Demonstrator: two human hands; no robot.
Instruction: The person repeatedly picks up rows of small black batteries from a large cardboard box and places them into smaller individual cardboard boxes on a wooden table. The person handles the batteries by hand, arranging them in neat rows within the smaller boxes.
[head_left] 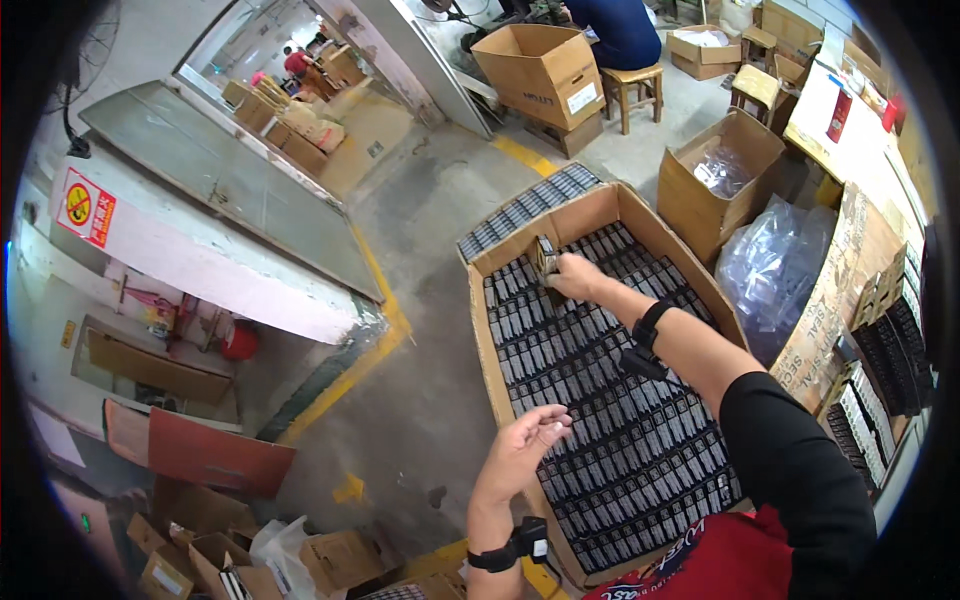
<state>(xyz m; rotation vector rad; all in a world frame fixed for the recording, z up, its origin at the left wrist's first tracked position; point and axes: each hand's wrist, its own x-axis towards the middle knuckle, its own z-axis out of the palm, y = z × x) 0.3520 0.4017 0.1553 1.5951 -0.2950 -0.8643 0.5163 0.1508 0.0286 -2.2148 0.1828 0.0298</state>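
Note:
A large open carton (735,318) stands before me. Inside it, rows of small black-and-grey packs (600,355) are lined up side by side. My right hand (577,277) reaches to the far part of the carton, its fingers closed on a small pack (544,254) with a dark edge and a tan face. That pack stands upright among the far rows; the fingers cover its lower part. Over the carton's left side hovers my left hand (527,442), fingers loosely bent and thumb apart, with nothing visible in it.
Behind the carton lies a tray of similar packs (525,208). To the right stand a smaller carton (700,200) with clear plastic pieces, a clear plastic bag (770,265) and a workbench (820,120). A person in blue (625,35) sits on a stool (635,85) farther back.

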